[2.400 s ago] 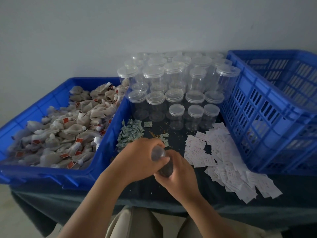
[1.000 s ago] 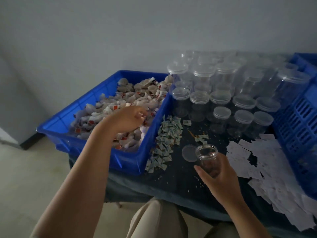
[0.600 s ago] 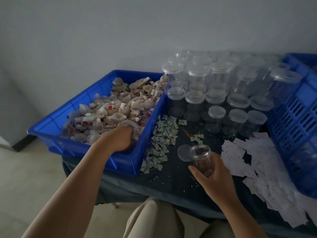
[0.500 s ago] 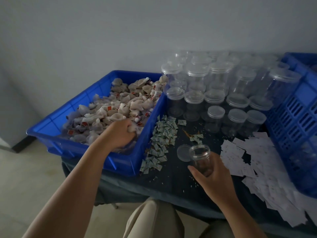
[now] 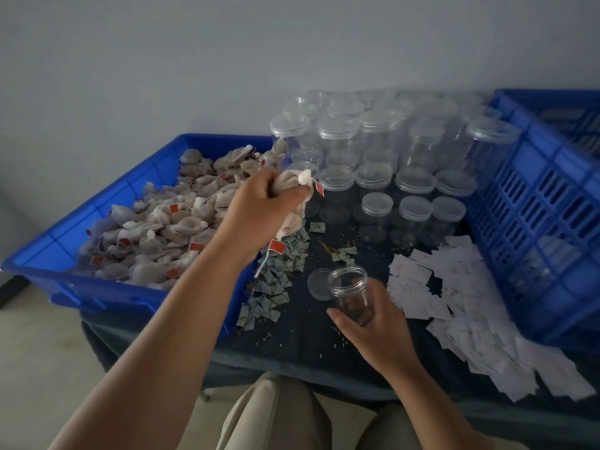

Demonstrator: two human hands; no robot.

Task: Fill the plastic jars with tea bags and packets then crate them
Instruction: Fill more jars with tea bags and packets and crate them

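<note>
My left hand (image 5: 259, 206) grips a bunch of tea bags (image 5: 293, 183) in the air, over the right rim of the blue bin (image 5: 48, 277) that is heaped with tea bags. Red tags on strings dangle below my fist. My right hand (image 5: 373, 323) holds an open clear plastic jar (image 5: 349, 292) upright on the dark table. Its lid (image 5: 316, 284) lies flat just left of it. Small green packets (image 5: 276, 277) lie between the bin and the jar.
Many lidded clear jars (image 5: 376, 177) stand at the back of the table (image 5: 302, 332). White paper packets (image 5: 454, 306) are spread at the right. A tall slotted blue crate (image 5: 545, 222) stands at the far right. My knees are below the table's front edge.
My left hand has lifted out of the bin with a bunch of tea bags and moved right, toward the jar. My right hand keeps the open jar in place.
</note>
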